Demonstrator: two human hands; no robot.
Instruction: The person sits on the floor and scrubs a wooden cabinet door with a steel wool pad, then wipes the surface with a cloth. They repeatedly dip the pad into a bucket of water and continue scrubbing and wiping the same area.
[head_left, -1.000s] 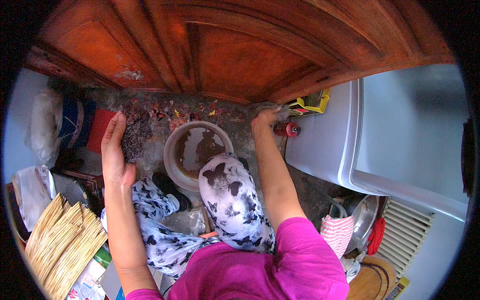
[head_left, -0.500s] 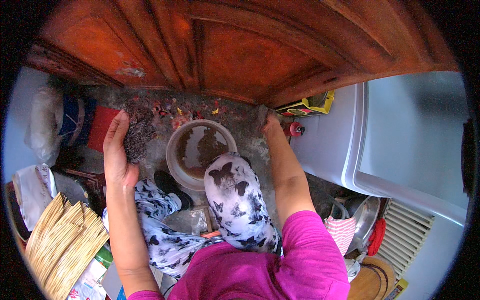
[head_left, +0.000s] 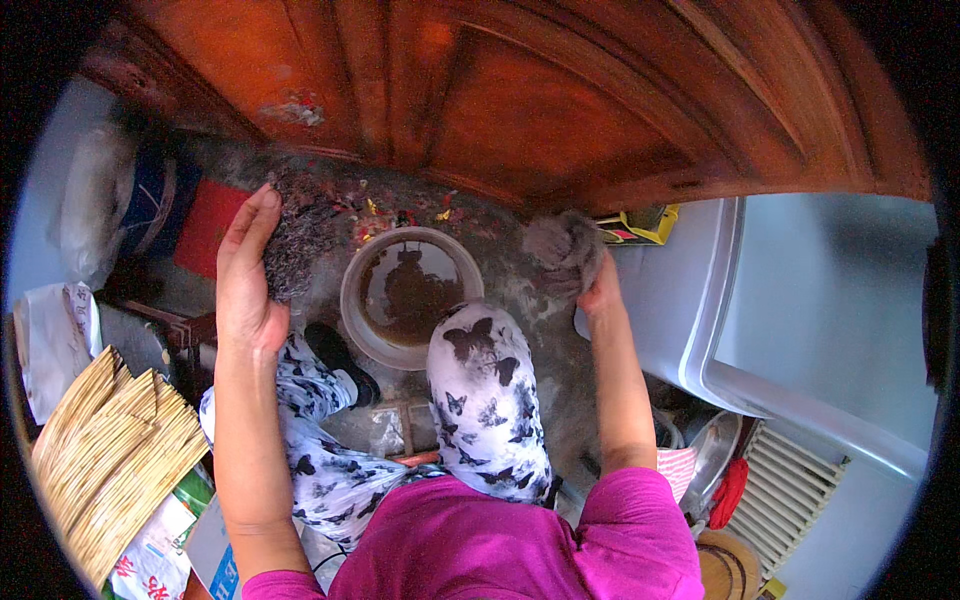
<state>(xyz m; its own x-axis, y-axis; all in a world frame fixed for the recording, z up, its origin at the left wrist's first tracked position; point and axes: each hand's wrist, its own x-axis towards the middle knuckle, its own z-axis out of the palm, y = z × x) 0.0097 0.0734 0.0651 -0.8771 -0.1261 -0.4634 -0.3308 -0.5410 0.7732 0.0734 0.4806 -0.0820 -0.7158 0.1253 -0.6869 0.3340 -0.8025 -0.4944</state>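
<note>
My left hand (head_left: 248,275) is closed at the edge of a dark, shaggy grey-brown piece (head_left: 300,235), perhaps a chenille mitt or mop pad; its exact kind is unclear. On the other side, my right hand (head_left: 602,287) grips a crumpled grey rag (head_left: 563,252) in front of the wooden door. Between the two hands a round pale basin (head_left: 352,312) stands on the floor, with murky brown water (head_left: 418,290) in it. Neither hand touches the basin. Most of my right fingers are hidden behind the rag.
A carved reddish-brown door (head_left: 540,120) spans the far side, with colourful scraps (head_left: 375,207) along its foot. At right stand a grey-white appliance (head_left: 830,290) and a yellow-black box (head_left: 650,224). Bundled tan sticks (head_left: 120,440) lie left. My knee (head_left: 480,350) is close to the basin.
My right hand has come back from the door's foot, moving right and nearer, and the grey rag now shows fully. The left hand still holds the shaggy piece. The view has shifted slightly.
</note>
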